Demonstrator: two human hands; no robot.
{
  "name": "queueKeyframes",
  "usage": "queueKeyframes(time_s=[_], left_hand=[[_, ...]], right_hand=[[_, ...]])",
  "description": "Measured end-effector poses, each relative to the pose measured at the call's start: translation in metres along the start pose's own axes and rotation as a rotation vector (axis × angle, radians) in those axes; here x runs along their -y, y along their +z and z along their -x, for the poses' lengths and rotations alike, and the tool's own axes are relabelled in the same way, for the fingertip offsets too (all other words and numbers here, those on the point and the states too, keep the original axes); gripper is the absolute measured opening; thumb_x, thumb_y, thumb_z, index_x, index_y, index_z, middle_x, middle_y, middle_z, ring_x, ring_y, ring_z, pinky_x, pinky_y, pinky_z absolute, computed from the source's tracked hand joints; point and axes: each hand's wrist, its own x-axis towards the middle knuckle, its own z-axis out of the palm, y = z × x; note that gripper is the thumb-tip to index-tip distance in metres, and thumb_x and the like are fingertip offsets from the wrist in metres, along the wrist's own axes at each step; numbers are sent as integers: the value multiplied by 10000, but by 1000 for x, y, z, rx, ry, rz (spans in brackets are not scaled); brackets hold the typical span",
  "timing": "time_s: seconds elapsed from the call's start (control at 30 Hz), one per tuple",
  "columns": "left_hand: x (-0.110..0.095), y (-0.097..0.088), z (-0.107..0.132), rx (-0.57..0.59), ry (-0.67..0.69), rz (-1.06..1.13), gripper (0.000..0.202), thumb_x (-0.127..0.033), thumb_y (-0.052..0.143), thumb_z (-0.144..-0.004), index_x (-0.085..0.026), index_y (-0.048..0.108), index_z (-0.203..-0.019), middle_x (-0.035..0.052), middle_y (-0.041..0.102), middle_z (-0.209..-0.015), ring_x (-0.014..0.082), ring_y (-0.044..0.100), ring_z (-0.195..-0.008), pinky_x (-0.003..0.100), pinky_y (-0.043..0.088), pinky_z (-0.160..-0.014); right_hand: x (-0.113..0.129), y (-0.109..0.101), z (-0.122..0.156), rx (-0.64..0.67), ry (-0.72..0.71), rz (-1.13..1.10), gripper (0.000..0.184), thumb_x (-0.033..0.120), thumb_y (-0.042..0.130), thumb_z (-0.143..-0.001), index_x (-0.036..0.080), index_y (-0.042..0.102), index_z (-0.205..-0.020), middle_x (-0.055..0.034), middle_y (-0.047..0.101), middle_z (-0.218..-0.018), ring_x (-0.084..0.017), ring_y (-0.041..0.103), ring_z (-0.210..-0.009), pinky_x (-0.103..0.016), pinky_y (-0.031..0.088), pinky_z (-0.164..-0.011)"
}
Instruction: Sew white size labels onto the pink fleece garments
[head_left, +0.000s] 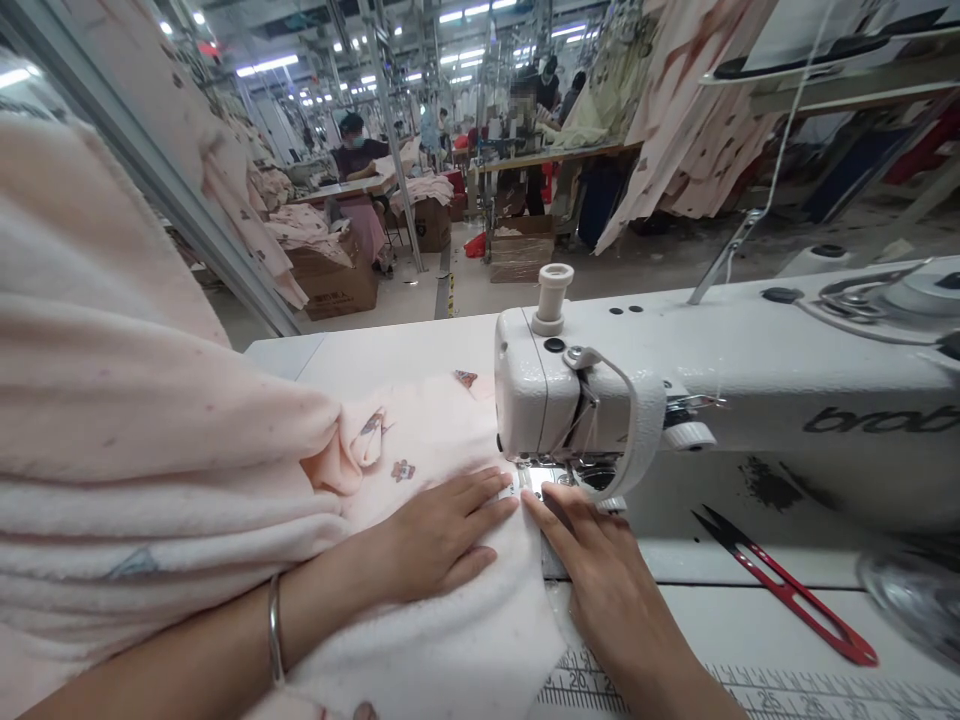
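Soft pink printed fabric (435,430) spreads over the bed of a white sewing machine (577,380) and bunches up in a thick heap at the left. My left hand (446,535) lies flat on this fabric, fingers stretched toward the needle area, beside a small white label (511,487). Just right of the needle area, my right hand (600,550) rests with its fingers extended, fingertips at the fabric's edge by the lit presser foot. The needle itself is too small to make out.
Red-handled thread snips (787,590) lie on the machine bed to the right. A ruler scale (780,690) runs along the front edge. Thread rises through a metal guide (739,235). Beyond the table stand cardboard boxes (334,280), hanging fabric and people at other machines.
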Motion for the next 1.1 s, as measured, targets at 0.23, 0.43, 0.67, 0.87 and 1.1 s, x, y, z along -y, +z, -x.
queueKeyframes(time_s=[0.23,0.43,0.67,0.87,1.1], left_hand=[[0,0,-1,-35,9,7,516,-324,411,-942,-134,309,-1411,171,331,-1472,278,260,-1394,470,289,-1142],[7,1,-5,-18,-4,-17,483,-310,421,-936,-109,360,-1372,169,329,-1468,257,255,-1395,424,278,-1156],[14,0,-9,-55,-42,0,451,-322,391,-950,-152,362,-1366,144,399,-1408,246,344,-1337,436,339,-1117],[11,5,-7,-95,-61,-35,454,-298,406,-943,-157,368,-1373,127,404,-1412,228,365,-1324,412,350,-1118],[23,39,1,-336,-13,-283,560,-316,472,-916,-253,298,-1445,42,402,-1455,218,436,-1300,329,383,-1092]], right_hand=[[5,-4,2,4,33,15,709,-83,287,-799,247,338,-1424,-60,410,-1375,-233,396,-1202,-424,452,-965],[9,-5,-1,-37,78,48,710,-110,296,-763,233,426,-1371,-71,441,-1334,-249,402,-1186,-417,475,-933],[7,-7,1,-60,58,-76,698,-107,278,-755,194,414,-1370,-114,435,-1312,-273,414,-1185,-453,494,-907],[10,-6,1,-218,15,-99,614,-106,258,-764,143,509,-1267,-145,508,-1218,-245,461,-1171,-418,491,-915],[26,-2,9,-487,-70,111,314,146,392,-900,147,586,-1148,-98,562,-1244,-232,462,-1209,-351,479,-949]])
